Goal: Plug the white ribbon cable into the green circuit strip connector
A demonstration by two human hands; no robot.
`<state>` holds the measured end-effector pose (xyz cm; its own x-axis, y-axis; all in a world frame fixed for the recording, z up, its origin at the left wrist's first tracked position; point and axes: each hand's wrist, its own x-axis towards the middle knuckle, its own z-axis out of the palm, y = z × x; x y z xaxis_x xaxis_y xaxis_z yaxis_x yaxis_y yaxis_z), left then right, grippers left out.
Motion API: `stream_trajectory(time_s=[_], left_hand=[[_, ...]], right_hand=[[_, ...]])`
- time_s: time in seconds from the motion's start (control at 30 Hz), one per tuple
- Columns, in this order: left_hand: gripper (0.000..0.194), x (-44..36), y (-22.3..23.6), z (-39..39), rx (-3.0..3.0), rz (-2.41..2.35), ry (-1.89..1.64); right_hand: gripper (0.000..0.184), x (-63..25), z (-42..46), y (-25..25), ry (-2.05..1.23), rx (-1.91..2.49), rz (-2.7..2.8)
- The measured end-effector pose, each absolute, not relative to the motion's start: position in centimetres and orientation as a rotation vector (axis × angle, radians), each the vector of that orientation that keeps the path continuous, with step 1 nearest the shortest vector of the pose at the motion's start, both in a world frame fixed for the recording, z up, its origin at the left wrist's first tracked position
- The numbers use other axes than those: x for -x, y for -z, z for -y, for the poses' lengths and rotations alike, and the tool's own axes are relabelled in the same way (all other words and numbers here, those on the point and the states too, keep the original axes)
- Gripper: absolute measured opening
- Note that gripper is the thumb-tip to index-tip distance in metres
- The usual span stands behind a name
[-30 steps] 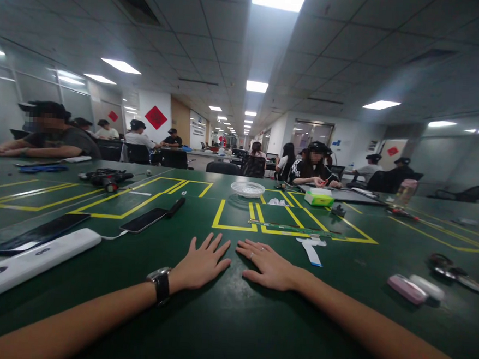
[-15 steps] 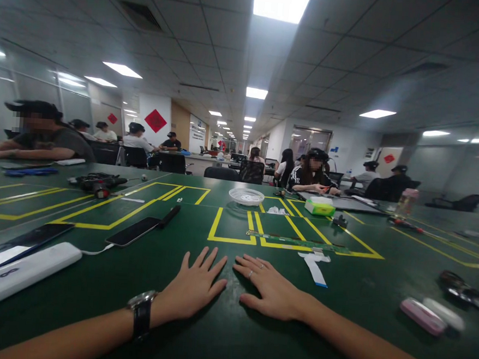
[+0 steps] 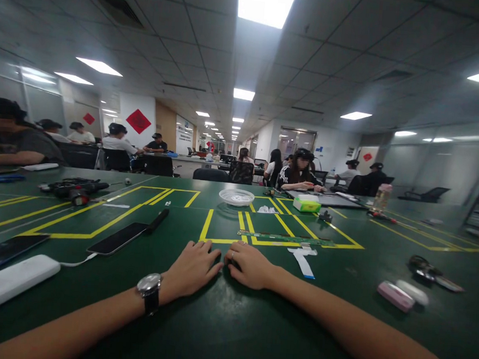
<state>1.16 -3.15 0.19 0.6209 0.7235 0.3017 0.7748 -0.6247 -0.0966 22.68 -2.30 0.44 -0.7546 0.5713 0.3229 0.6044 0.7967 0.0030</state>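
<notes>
On the green table (image 3: 228,343) my left hand (image 3: 190,269), with a watch (image 3: 149,285) on its wrist, rests with its fingers curled under. My right hand (image 3: 252,268) lies beside it, a ring on one finger, its fingers bent inward too. Neither hand shows anything in its grasp; a narrow gap separates them. Just beyond the right hand, a long thin green circuit board (image 3: 287,238) lies across the yellow tape (image 3: 219,240). Near that hand is a white flat ribbon cable (image 3: 304,265) with a blue end.
Left stand a black phone (image 3: 118,238) on a white cable and a white power strip (image 3: 19,281). A white basket (image 3: 236,198) and a green tissue pack (image 3: 306,204) are farther back. A drill-like tool (image 3: 75,189) lies left, a pink case (image 3: 395,296) right. Co-workers sit beyond.
Both hands have gone from flat with spread fingers to curled, and sit closer together. The camera view has turned slightly right, so the table things appear farther left.
</notes>
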Motion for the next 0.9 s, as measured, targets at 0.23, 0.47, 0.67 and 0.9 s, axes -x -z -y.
stream_trajectory(time_s=[0.23, 0.47, 0.67, 0.9], left_hand=[[0.029, -1.0, 0.5, -0.4, 2.648, 1.212, 0.481], [0.027, -0.8, 2.3, -2.3, 2.748, 1.255, 0.626], [0.031, -0.5, 2.5, -2.5, 2.828, 1.31, 0.584], [0.032, -0.5, 1.7, -2.0, 2.853, 1.319, 0.584]], right_hand=[[0.018, -23.0, 2.0, 0.5, 0.096, 0.893, 2.625], [0.019, -24.7, 0.4, 0.2, 0.297, 0.978, 2.575], [0.034, -28.6, -2.4, 0.8, 0.391, 1.6, 2.233], [0.054, -29.0, -3.5, 1.9, 0.087, 1.897, 2.226]])
